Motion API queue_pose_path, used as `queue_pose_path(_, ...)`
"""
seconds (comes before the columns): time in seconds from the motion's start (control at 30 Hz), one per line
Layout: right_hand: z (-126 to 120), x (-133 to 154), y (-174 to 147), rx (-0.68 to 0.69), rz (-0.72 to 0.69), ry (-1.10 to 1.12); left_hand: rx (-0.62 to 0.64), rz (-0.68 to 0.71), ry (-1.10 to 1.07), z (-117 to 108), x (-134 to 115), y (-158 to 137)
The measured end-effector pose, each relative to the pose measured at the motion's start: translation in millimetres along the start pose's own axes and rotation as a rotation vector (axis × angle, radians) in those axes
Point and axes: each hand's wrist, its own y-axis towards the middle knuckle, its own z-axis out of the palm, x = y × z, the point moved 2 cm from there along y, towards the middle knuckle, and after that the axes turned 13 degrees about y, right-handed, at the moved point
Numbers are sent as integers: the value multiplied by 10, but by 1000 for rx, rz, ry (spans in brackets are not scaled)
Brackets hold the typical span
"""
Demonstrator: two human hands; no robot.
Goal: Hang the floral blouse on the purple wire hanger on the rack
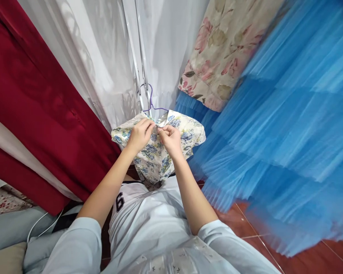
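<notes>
A white shirt with blue and yellow flowers hangs in front of me on a purple hanger, hooked on a white metal rack. Close to the collar, my left hand pinches one front edge of the shirt. Right beside it, my right hand pinches the other front edge, the fingertips of both hands almost meeting. Any button between the fingers is too small to make out. Below the hands the shirt hangs down towards my body.
Dark red cloth hangs on the left, and white drapes hang behind the rack. To the right are a floral cloth and a layered blue tulle skirt. Cushions lie at lower left. Red tiles cover the floor.
</notes>
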Motion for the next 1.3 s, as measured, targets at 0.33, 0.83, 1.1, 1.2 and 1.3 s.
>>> queue_pose_path(0.33, -47, -125, 82, -61, -42, -250, -328, -200, 15, -65, 61, 151)
queue_pose_path(0.83, -119, -182, -154, 172, 156, -187, -800, -1195, -560, -216, 1559, -820)
queue_pose_path(1.1, -565, -148, -28, 147, 207, -284, -340, -1316, -682, 460, 1031, -1411)
queue_pose_path(1.2, -830, -150, 10, 99, 246, -298, -77, -1250, -734, 712, 725, -1501)
queue_pose_path(1.3, -1139, -251, 1, 149, 397, -303, 103, -1134, -794, 834, 462, -1426)
